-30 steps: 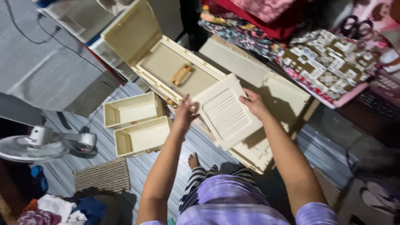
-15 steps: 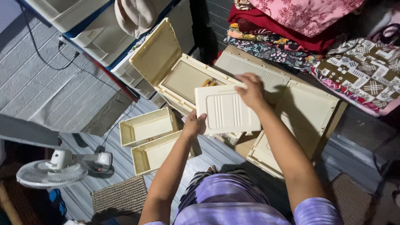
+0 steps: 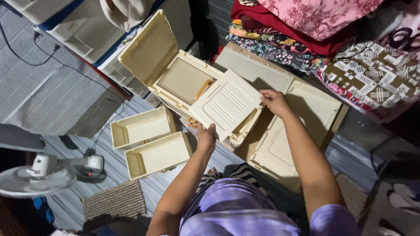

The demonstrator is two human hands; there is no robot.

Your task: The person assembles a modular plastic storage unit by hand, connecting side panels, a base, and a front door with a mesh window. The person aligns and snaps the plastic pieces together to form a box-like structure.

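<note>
I hold a cream ribbed plastic panel between both hands, tilted above the floor. My left hand grips its near lower corner and my right hand grips its right edge. Beneath the panel lies an open cream plastic case with its lid raised at the left and an orange handle inside. Larger cream panels lie flat under my right forearm.
Two empty cream drawer trays sit side by side on the floor at the left. A white fan and a woven mat are at the lower left. Folded patterned fabrics pile up at the upper right.
The panel has moved left and toward the open case, now covering part of it. Both hands kept their grip on it. The camera view shifted slightly.
</note>
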